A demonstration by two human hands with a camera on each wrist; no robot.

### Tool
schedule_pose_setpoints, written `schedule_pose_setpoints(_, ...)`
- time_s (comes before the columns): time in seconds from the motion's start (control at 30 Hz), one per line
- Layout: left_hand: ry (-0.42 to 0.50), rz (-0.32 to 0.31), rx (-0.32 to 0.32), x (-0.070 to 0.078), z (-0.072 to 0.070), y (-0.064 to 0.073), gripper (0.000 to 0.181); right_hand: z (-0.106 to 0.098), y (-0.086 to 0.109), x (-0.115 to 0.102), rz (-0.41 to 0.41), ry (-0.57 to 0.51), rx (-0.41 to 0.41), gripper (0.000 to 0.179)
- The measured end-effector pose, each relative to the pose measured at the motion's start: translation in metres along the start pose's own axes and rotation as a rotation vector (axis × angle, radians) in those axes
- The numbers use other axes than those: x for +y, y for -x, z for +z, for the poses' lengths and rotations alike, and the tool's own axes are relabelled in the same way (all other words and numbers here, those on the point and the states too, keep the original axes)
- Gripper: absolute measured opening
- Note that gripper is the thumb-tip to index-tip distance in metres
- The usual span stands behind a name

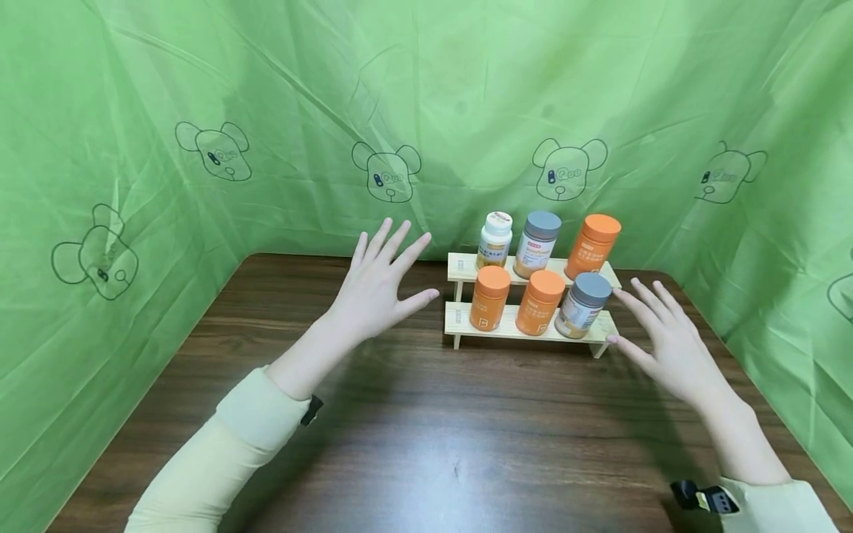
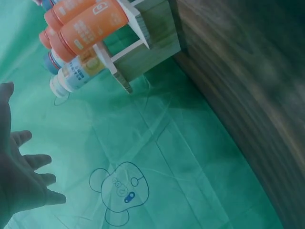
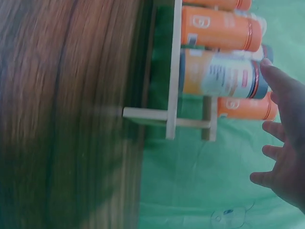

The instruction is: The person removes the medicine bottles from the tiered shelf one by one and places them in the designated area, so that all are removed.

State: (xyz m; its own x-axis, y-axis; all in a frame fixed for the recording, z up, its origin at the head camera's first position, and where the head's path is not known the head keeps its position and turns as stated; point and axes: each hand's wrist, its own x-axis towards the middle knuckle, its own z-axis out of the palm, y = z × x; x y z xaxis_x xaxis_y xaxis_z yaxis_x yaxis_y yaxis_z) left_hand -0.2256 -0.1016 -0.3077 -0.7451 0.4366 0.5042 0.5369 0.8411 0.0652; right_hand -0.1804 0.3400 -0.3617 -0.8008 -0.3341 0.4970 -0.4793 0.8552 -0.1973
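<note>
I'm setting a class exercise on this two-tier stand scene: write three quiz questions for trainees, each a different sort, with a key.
1. Multiple choice: in the head view, what colour is the lid of the rightmost jar on the lower tier?
A) orange
B) white
C) grey-blue

2. True or false: the left hand is gripping a container.

3. Fill in: in the head view, the upper tier holds, from left to right, a white bottle, a grey-lidded jar and an ____.

Key:
1. C
2. False: it is spread, holding nothing, to the left of both tiers.
3. orange jar
</note>
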Motion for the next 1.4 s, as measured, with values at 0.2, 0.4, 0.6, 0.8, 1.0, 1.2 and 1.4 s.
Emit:
schedule_pose_setpoints(0.2,0.055,0.0,-0.002,0.002,0.005,-0.022,0.076,0.006,0.003,0.021,0.048,-0.083,-0.02,0.073)
schedule_pose_setpoints(0.4,0.12,-0.008,0.03,0.004,0.012,-0.043,0.072,0.013,0.005,0.039,0.076,-0.212,-0.046,0.072)
schedule_pose_setpoints(0.6,0.14,-0.028,0.018,0.005,0.022,-0.063,0.073,0.024,0.006,0.053,0.196,-0.245,-0.109,0.07)
schedule_pose_setpoints(0.8,0.17,-0.051,-0.018,0.008,0.038,-0.084,0.074,0.035,0.007,0.066,0.258,-0.281,-0.159,0.064)
schedule_pose_setpoints(1.0,0.285,-0.122,-0.077,0.014,0.053,-0.101,0.074,0.049,0.006,0.077,0.29,-0.353,-0.23,0.061)
schedule_pose_setpoints(1.2,0.393,-0.149,-0.118,0.018,0.06,-0.109,0.068,0.057,0.001,0.089,0.301,-0.389,-0.291,0.061)
schedule_pose_setpoints(1.4,0.496,-0.155,-0.133,0.023,0.067,-0.117,0.064,0.058,0.003,0.096,0.307,-0.426,-0.344,0.055)
